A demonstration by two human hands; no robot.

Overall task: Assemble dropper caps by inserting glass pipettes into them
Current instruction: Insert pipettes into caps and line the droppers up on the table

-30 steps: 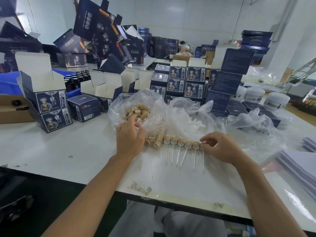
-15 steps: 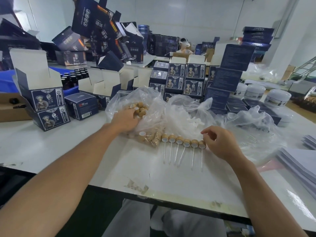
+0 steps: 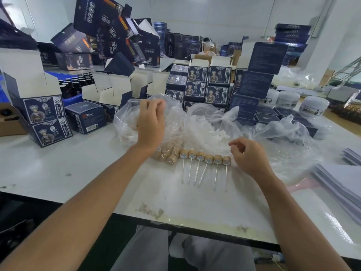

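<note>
Worktop [image 3: 82, 173]: white, lying scuffed at its near edge.
Middle: six assembled droppers [image 3: 205, 163] lying in a row, plastic bags [image 3: 205, 124] sitting just behind.
Left: printed boxes [image 3: 45, 116] standing.
Right: paper sheets [image 3: 340, 182] lying stacked.

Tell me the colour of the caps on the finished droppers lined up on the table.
Light wood-tan caps with white undersides, seen in the head view.

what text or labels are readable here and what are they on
No text reads with certainty.
Small dark blue box with barcode: red logo and print, too blurred.
Dark blue cartons with a figure picture: round seal and characters, too small.
Tilted dark blue gift boxes: large characters, blurred.
White round jars: label unreadable.
</note>
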